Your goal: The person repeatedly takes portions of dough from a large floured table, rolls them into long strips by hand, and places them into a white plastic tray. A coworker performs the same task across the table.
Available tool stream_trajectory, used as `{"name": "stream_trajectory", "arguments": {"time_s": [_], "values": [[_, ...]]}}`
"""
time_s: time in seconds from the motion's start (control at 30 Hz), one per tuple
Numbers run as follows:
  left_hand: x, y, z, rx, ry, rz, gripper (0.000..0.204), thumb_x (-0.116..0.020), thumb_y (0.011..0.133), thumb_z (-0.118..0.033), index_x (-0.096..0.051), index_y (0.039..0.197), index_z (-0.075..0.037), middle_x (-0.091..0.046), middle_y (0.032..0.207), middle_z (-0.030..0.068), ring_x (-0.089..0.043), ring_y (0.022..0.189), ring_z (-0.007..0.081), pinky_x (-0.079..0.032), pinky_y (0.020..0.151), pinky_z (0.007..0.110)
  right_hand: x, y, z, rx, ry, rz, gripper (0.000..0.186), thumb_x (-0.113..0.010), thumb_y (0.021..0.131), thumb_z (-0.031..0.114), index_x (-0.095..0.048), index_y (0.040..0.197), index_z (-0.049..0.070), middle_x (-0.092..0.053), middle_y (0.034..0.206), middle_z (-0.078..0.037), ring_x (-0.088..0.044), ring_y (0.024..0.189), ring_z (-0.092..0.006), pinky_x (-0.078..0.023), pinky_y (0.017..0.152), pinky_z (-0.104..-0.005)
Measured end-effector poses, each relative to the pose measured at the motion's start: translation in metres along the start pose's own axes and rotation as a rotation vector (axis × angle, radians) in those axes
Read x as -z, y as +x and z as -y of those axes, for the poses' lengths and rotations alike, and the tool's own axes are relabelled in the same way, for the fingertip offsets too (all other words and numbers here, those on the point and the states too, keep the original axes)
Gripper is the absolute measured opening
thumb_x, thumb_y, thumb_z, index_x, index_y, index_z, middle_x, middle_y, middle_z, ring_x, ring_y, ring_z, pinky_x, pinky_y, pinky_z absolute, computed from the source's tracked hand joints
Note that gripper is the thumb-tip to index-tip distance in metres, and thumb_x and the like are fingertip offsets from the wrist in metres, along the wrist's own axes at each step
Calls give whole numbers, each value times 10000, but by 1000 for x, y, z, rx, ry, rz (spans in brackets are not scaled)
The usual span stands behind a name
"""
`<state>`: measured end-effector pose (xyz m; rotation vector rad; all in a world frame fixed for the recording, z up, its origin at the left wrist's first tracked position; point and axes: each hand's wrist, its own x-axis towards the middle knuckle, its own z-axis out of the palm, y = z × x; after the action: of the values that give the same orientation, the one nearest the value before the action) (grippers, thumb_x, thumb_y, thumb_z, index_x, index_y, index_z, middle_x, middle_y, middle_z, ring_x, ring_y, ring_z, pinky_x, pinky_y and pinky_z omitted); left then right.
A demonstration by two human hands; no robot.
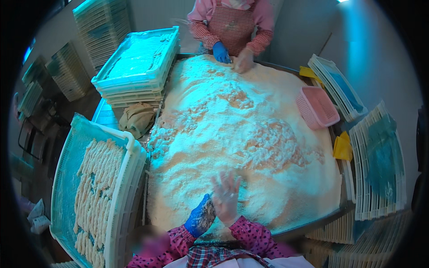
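Note:
My left hand point(200, 217), in a blue glove caked with pale crumbs, is held above the near edge of a wide heap of breadcrumb-like coating point(210, 147). Its fingers look curled together, and whatever they hold, if anything, is hidden. Close against it on the right, my right hand point(226, 198) wears a thin translucent glove and has its fingers spread flat over the crumbs. Beyond both hands, lumpy crumb-covered pieces point(272, 143) lie in the heap. To the left, rows of long coated strips point(99, 187) fill part of a stacked white tray point(129, 167).
Across the table a co-worker's gloved hands point(232, 58) work in the crumbs. A pink basket point(316, 107) and yellow cloths point(342, 146) sit along the right edge. Stacked trays point(134, 62) and a beige cloth point(137, 119) stand at left; more trays point(380, 165) lean at right.

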<state>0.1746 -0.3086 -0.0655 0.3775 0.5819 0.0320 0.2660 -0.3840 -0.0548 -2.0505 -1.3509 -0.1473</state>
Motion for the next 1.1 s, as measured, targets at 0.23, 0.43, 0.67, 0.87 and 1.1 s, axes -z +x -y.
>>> {"name": "stream_trajectory", "arguments": {"time_s": [0.23, 0.43, 0.67, 0.87, 1.1], "values": [[69, 24, 6, -132, -111, -22, 468, -384, 983, -367, -419, 1315, -40, -532, 1185, 79, -521, 922, 126, -452, 744, 281, 16, -8, 3, -301, 503, 71, 628, -605, 814, 390, -449, 1313, 42, -471, 1315, -178, -425, 1236, -335, -316, 1037, -397], [10, -76, -109, -281, -76, -27, 521, -452, 962, -349, -351, 1375, -48, -561, 1091, 52, -530, 909, 130, -453, 785, 263, 16, -51, -26, -334, 323, 108, 294, -588, 802, 116, -604, 1084, 35, -608, 1072, -148, -552, 1041, -313, -400, 934, -418], [155, -204, -303, -1200, 432, -789, 561, -412, 934, -518, -496, 1234, -52, -504, 1261, 122, -509, 1076, 228, -474, 876, 427, 37, -10, -66, -378, 298, -109, 285, -515, 852, 56, -579, 1122, -5, -621, 1066, -150, -590, 1001, -291, -445, 889, -400], [238, -243, -341, -648, 1129, -813, 565, -304, 982, -459, -481, 1310, -33, -511, 1313, 102, -465, 1212, 204, -317, 1047, 337, 23, 24, -59, -61, 31, 83, 361, -519, 776, -53, -593, 1117, 37, -601, 1068, -114, -576, 984, -258, -476, 834, -334], [243, -263, -346, -588, 1061, -746, 472, -387, 967, -407, -530, 1274, -78, -544, 1255, 80, -501, 1131, 224, -348, 1016, 369, 36, 9, -91, -255, 158, 75, 205, -574, 739, -41, -589, 929, 33, -574, 891, -93, -550, 821, -255, -459, 724, -323]]}}
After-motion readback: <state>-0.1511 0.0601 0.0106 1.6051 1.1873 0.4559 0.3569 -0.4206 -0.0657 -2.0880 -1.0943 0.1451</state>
